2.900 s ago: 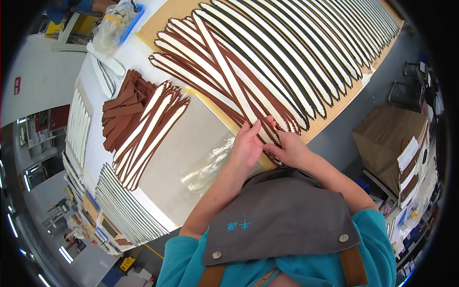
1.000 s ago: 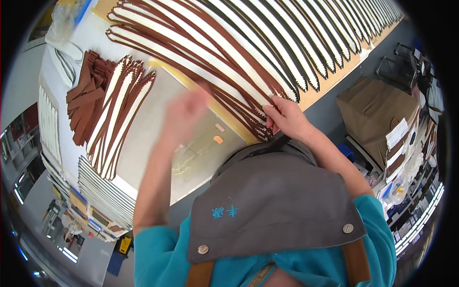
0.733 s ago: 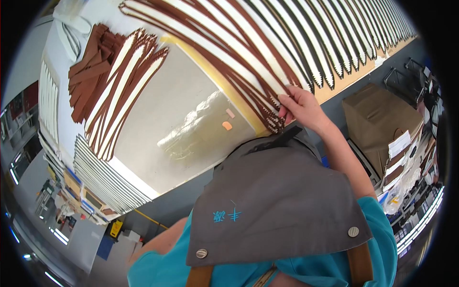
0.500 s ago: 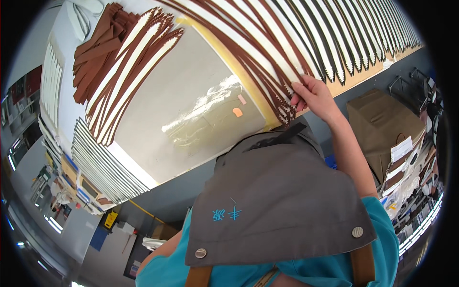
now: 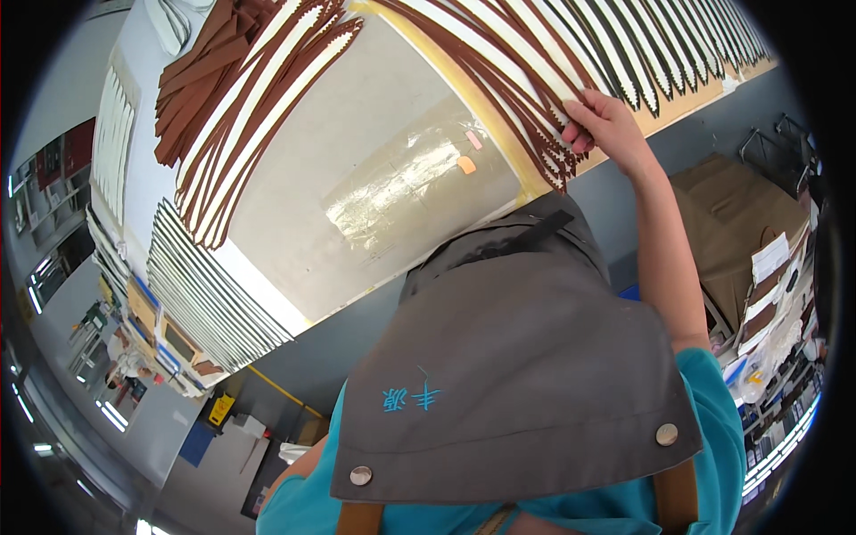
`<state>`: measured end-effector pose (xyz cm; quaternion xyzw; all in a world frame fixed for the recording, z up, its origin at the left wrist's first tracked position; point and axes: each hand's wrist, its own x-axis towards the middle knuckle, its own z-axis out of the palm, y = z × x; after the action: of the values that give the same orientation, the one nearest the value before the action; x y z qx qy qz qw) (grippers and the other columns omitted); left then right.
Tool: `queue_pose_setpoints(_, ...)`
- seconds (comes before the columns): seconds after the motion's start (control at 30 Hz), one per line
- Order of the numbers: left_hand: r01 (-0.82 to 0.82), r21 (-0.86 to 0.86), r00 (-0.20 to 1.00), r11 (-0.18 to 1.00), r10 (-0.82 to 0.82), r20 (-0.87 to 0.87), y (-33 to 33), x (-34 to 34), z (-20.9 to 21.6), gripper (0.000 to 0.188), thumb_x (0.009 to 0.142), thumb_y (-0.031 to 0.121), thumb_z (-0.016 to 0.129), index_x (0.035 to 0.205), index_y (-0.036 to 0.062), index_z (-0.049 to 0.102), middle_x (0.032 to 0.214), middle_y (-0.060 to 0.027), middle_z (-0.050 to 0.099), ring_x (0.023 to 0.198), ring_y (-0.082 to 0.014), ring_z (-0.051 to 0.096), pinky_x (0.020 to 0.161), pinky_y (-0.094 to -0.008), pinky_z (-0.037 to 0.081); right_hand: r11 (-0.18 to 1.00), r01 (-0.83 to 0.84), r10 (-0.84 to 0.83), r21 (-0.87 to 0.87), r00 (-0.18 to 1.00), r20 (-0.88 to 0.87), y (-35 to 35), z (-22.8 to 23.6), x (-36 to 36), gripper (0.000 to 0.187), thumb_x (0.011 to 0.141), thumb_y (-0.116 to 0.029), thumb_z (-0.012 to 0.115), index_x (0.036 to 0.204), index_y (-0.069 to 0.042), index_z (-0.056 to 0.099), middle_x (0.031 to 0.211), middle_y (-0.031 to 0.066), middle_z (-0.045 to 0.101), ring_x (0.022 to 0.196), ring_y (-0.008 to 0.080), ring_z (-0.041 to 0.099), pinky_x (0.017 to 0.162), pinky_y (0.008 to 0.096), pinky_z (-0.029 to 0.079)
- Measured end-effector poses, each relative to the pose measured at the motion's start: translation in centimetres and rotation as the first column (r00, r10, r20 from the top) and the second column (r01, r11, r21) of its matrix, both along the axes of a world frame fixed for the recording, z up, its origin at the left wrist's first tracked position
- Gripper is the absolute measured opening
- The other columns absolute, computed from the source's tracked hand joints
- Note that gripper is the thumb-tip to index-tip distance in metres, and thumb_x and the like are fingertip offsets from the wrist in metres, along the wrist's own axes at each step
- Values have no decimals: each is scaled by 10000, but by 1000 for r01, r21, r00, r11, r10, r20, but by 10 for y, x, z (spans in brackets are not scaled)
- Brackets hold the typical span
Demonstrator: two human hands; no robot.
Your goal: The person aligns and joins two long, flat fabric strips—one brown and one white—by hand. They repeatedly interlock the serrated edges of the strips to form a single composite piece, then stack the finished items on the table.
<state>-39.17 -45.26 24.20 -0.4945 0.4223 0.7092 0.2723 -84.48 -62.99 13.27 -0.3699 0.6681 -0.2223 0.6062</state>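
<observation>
My right hand [image 5: 608, 130] is at the near edge of the worktable, thumb and fingers closed on the pointed end of a brown-edged white strip [image 5: 542, 69]. Beside and under it fan out several more brown-edged strips [image 5: 499, 98], their zigzag-cut tips bunched at the table edge. To the right of the hand lie dark-edged white strips [image 5: 637, 62] in a close row. My left hand is out of sight; only a bit of that arm shows beside the apron.
A grey work mat [image 5: 312, 152] with a clear plastic sheet [image 5: 401, 178] covers the table's middle. On the left are brown-edged strips [image 5: 254, 129], plain brown strips [image 5: 209, 85] and thin pale strips [image 5: 201, 285]. A brown-covered stack [image 5: 736, 223] stands at the right.
The view has shifted, so the table sits higher and a little to the right in the picture. My right hand keeps its grip on the strip's end.
</observation>
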Motion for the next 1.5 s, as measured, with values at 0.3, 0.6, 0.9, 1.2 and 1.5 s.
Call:
queue_pose_setpoints(0.3, -68, -5, 996, 998, 68, -56, 14, 14, 0, 303, 936, 203, 528, 1154, 16, 623, 989, -122, 676, 945, -222, 613, 836, -356, 477, 1000, 26, -26, 11, 998, -57, 1, 1, 4, 271, 959, -331, 591, 974, -64, 632, 724, 24, 676, 566, 62, 598, 510, 198, 431)
queue_pose_setpoints(0.6, -203, 22, 969, 979, 204, -142, 27, 28, -4, 317, 944, 209, 518, 1163, 3, 618, 1004, -113, 680, 963, -195, 609, 849, -338, 471, 999, 49, -46, 25, 994, -96, 1, -1, 9, 265, 949, -326, 604, 980, -63, 631, 737, 46, 692, 553, 86, 616, 488, 206, 435)
queue_pose_setpoints(0.9, -300, -65, 925, 952, 274, -263, -13, 36, 6, 332, 952, 215, 509, 1173, -10, 613, 1019, -104, 684, 981, -168, 604, 861, -319, 465, 998, 65, -63, 9, 992, -108, 0, 5, 13, 295, 936, -325, 615, 996, -37, 640, 739, 69, 690, 552, 114, 627, 487, 228, 458)
queue_pose_setpoints(1.2, -531, -274, 847, 802, 493, -200, -32, -45, 20, 261, 933, 133, 555, 1159, 10, 602, 965, -22, 681, 932, -135, 616, 835, -275, 473, 999, 40, -39, 33, 999, -22, 1, 2, 4, 254, 954, -295, 592, 961, -43, 620, 722, 64, 685, 536, 110, 622, 469, 222, 456)
queue_pose_setpoints(1.5, -246, -671, 958, 700, 280, -60, -104, -87, -36, 219, 937, 141, 597, 1098, 3, 654, 937, -24, 668, 752, -90, 580, 722, -233, 475, 995, 15, -21, 97, 998, 67, -4, 10, -3, 281, 959, -274, 576, 978, 7, 594, 754, 74, 691, 556, 124, 639, 483, 239, 471)
